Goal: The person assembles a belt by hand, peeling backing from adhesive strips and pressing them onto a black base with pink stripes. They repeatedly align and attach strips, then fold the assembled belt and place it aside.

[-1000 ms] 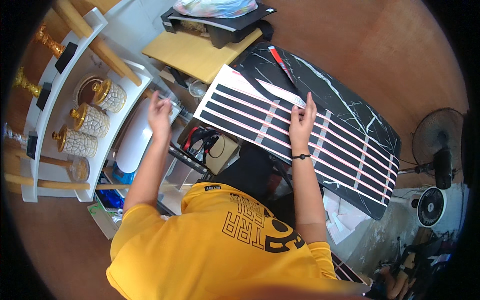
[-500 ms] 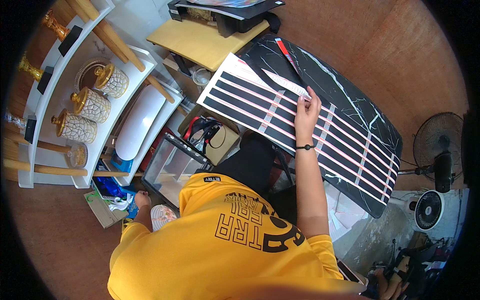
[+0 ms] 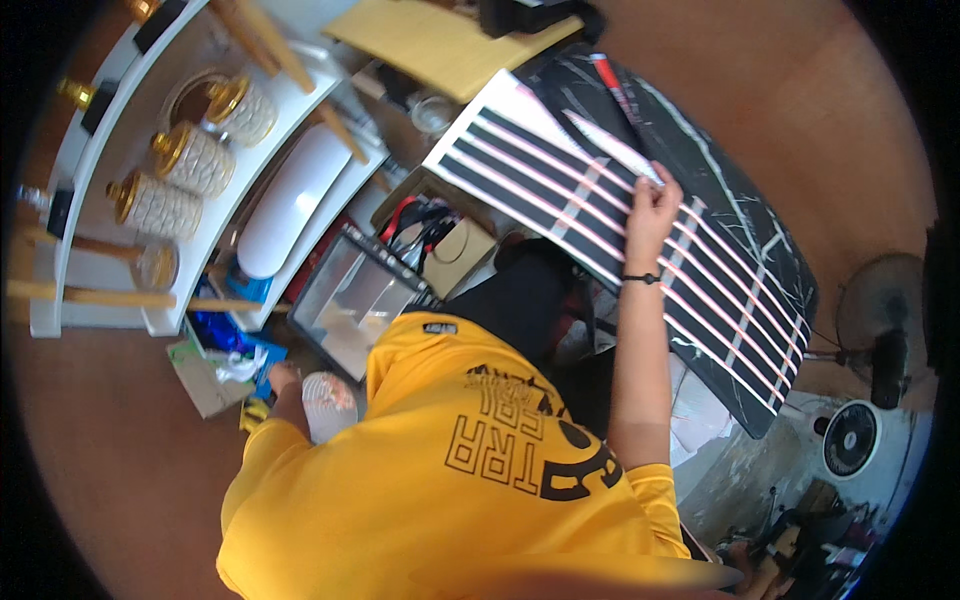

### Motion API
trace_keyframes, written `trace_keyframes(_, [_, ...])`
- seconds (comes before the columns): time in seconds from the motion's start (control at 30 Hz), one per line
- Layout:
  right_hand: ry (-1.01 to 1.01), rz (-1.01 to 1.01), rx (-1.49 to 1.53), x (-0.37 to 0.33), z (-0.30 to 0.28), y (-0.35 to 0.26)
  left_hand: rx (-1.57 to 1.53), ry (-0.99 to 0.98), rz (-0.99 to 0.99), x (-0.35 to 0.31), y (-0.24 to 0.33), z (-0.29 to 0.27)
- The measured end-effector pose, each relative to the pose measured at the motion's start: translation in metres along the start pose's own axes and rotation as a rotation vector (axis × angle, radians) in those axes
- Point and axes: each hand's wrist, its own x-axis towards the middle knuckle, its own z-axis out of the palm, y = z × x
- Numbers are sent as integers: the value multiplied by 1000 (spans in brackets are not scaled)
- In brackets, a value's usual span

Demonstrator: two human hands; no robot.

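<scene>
My right hand (image 3: 652, 215), with a dark bracelet at the wrist, is over the black marble-patterned table (image 3: 690, 130). Its thumb and fingers pinch the near end of a white pointed strip (image 3: 610, 145). Beneath the hand lies a panel of white, pink-edged strips (image 3: 540, 185) in parallel rows, crossed by grey tape-like bands. A narrow dark piece with a red end (image 3: 604, 72) lies just beyond the white strip. Low at the left, my left hand (image 3: 286, 379) is beside blue packaging (image 3: 272, 362); its fingers are too blurred to read.
At the left, a white shelf (image 3: 95, 200) bears gold-lidded jars (image 3: 195, 160). A glass-fronted case (image 3: 350, 295) and an open box of odds and ends (image 3: 450, 245) stand near my legs. Beyond them is a yellow wooden top (image 3: 420, 45). Fans (image 3: 852, 440) stand at the right.
The view has shifted, so the table and shelf sit differently in it. My right hand's fingers have gone from resting outstretched at the white strip to pinching its end.
</scene>
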Motion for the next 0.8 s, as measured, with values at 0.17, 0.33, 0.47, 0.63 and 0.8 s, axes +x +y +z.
trace_keyframes(0.17, [-24,109,51,2,0,12,179,-261,-148,2,-43,43])
trace_keyframes(0.33, [-86,250,257,2,-2,3,101,-228,-326,-29,-56,51])
trace_keyframes(0.47, [-64,178,167,-2,-2,-7,29,-253,-432,-65,-40,22])
trace_keyframes(0.63, [-51,144,147,-2,0,-10,32,-277,-538,-78,-39,17])
trace_keyframes(0.8, [-58,192,164,-3,-1,-12,-56,-425,-607,-57,-73,54])
